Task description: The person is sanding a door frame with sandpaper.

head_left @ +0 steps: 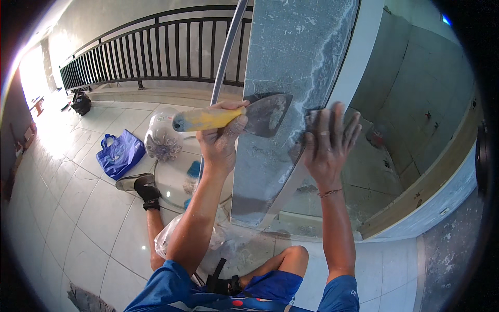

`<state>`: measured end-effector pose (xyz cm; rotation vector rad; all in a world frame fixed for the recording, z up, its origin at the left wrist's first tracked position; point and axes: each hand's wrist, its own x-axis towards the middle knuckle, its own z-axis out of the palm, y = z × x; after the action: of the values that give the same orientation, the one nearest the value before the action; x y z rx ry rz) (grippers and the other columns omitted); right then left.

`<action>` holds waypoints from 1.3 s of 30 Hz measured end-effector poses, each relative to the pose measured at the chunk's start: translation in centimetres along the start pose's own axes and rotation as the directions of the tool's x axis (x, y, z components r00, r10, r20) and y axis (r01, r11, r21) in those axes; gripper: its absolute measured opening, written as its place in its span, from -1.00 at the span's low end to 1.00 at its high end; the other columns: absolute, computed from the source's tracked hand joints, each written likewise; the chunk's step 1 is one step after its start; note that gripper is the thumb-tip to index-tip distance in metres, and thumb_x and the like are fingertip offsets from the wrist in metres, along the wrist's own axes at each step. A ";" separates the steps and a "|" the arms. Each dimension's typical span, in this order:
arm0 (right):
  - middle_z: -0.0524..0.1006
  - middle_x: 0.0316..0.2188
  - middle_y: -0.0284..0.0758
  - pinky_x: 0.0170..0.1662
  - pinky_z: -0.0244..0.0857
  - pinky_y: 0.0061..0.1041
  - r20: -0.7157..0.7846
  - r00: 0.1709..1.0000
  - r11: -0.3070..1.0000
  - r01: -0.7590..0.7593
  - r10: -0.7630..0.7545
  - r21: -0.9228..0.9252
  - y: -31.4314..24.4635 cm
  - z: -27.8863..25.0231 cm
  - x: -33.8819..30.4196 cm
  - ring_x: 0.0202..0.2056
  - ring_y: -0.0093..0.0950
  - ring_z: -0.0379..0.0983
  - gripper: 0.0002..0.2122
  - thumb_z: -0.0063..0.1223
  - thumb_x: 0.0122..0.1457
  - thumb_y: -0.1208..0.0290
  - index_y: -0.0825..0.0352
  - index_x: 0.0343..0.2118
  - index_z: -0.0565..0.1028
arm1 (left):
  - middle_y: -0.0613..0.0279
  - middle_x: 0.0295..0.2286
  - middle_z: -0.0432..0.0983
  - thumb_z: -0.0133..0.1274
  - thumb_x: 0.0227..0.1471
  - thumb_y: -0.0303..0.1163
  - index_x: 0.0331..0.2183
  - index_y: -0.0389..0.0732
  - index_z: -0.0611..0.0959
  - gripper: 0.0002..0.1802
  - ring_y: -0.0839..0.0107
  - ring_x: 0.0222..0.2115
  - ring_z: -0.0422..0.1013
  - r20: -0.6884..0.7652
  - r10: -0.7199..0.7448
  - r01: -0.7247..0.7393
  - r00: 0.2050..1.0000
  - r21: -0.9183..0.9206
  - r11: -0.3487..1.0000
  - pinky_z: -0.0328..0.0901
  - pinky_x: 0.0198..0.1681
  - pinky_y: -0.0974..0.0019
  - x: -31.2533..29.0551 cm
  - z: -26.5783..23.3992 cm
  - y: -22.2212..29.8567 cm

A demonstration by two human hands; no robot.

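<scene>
1. A yellow-handled, dark-bladed metal trowel (267, 114) is being gripped by the left hand (218, 143), with the fingers curled round the handle close to the blade.
2. The trowel is being held in front of the tall, rough grey pillar (283, 52). Whether the blade is touching it cannot be told.
3. The right hand (332, 140) is being held up at the pillar's right edge, near the smooth white strip (357, 57). Its fingers are being held straight and apart. A dark patch is being partly covered beside them, so whether anything is being held there cannot be told.
4. The pillar's face, it seems, is being worked on. Good work is being done when the blade is being laid almost flat and pushed softly, so that no grooves are being dug by its corner.
5. The white strip is being best looked after when the fingers and the blade's tip are being steered clear of it.
</scene>
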<state>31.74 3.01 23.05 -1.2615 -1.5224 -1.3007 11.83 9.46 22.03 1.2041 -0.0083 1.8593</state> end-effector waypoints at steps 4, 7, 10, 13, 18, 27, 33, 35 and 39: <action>0.05 0.22 -0.26 0.22 -0.40 0.01 -0.073 0.995 0.996 -0.058 0.064 0.071 0.9 -0.3 2.3 0.23 0.04 -0.22 -0.57 -0.16 0.17 0.20 0.14 0.11 0.27 | 0.08 -0.26 0.49 0.13 -0.09 -0.58 -0.25 -0.26 0.48 -0.72 0.51 -0.29 0.42 0.033 0.075 -0.075 0.997 -0.008 0.997 0.35 -0.35 0.58 1.5 0.8 0.0; 0.05 0.22 -0.27 0.21 -0.38 0.02 -0.097 0.991 0.994 -0.089 0.095 0.065 0.4 -0.1 4.9 0.22 0.06 -0.21 -0.57 -0.16 0.17 0.21 0.12 0.12 0.27 | 0.09 -0.26 0.49 0.13 -0.09 -0.57 -0.25 -0.26 0.49 -0.72 0.51 -0.29 0.42 0.021 0.030 -0.028 0.999 -0.096 0.995 0.36 -0.38 0.58 1.5 2.2 -0.2; 0.05 0.22 -0.27 0.20 -0.35 0.03 -0.064 0.995 0.996 -0.067 0.071 0.065 -0.5 0.1 4.8 0.22 0.06 -0.20 -0.56 -0.13 0.15 0.21 0.09 0.12 0.27 | 0.11 -0.26 0.49 0.13 -0.10 -0.58 -0.25 -0.26 0.49 -0.72 0.51 -0.28 0.42 0.023 -0.026 0.028 0.999 -0.103 0.994 0.38 -0.38 0.57 0.8 1.9 -0.5; 0.06 0.22 -0.27 0.20 -0.36 0.03 -0.012 0.999 0.995 -0.033 0.034 0.097 -0.2 0.6 1.2 0.22 0.06 -0.19 -0.55 -0.11 0.13 0.20 0.08 0.12 0.27 | 0.10 -0.26 0.49 0.12 -0.09 -0.58 -0.24 -0.27 0.48 -0.72 0.50 -0.29 0.42 0.004 0.030 -0.030 1.000 -0.059 0.998 0.39 -0.35 0.54 0.5 0.3 -0.5; 0.06 0.21 -0.22 0.21 -0.35 0.00 -0.071 0.996 0.996 -0.039 0.044 0.075 1.0 0.4 1.6 0.22 0.04 -0.19 -0.56 -0.16 0.16 0.22 0.15 0.12 0.27 | 0.09 -0.26 0.49 0.11 -0.08 -0.58 -0.24 -0.28 0.48 -0.72 0.49 -0.31 0.43 -0.001 0.057 -0.057 0.998 -0.091 0.994 0.41 -0.33 0.51 2.1 0.3 0.9; 0.06 0.21 -0.20 0.20 -0.28 -0.02 -0.019 0.999 0.998 -0.040 0.041 0.056 -1.5 0.4 1.7 0.22 0.07 -0.19 -0.54 -0.11 0.13 0.24 0.20 0.12 0.25 | 0.06 -0.26 0.49 0.11 -0.09 -0.59 -0.25 -0.27 0.46 -0.72 0.46 -0.30 0.43 0.003 0.011 -0.011 1.000 0.003 1.000 0.40 -0.35 0.51 0.4 0.1 -0.6; 0.04 0.22 -0.20 0.20 -0.33 0.02 -0.007 1.000 0.998 -0.022 0.023 0.055 0.6 -0.1 0.5 0.22 0.08 -0.22 -0.53 -0.10 0.12 0.24 0.17 0.13 0.24 | 0.07 -0.27 0.49 0.11 -0.10 -0.61 -0.26 -0.27 0.47 -0.72 0.48 -0.31 0.43 0.019 0.039 -0.039 0.999 -0.017 0.999 0.39 -0.31 0.50 1.6 -0.6 0.6; 0.02 0.23 -0.23 0.21 -0.36 0.04 -0.045 0.997 0.995 -0.053 0.057 0.086 0.9 0.0 2.0 0.22 0.07 -0.23 -0.53 -0.11 0.13 0.21 0.11 0.13 0.24 | 0.07 -0.27 0.49 0.11 -0.10 -0.61 -0.26 -0.26 0.47 -0.72 0.49 -0.31 0.42 0.021 0.030 -0.029 0.999 -0.068 0.997 0.39 -0.31 0.51 2.1 0.4 0.8; 0.03 0.22 -0.19 0.21 -0.35 0.01 -0.070 0.994 0.994 -0.072 0.078 0.082 -0.4 0.1 3.1 0.23 0.03 -0.23 -0.52 -0.11 0.14 0.22 0.19 0.13 0.23 | 0.08 -0.26 0.49 0.11 -0.09 -0.59 -0.25 -0.26 0.48 -0.73 0.51 -0.30 0.41 0.034 0.021 -0.021 0.999 -0.006 1.000 0.38 -0.33 0.53 1.5 1.3 -0.3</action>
<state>30.66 3.74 25.89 -1.1961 -1.4475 -1.2132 12.76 10.07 23.70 1.2360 -0.0446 1.8559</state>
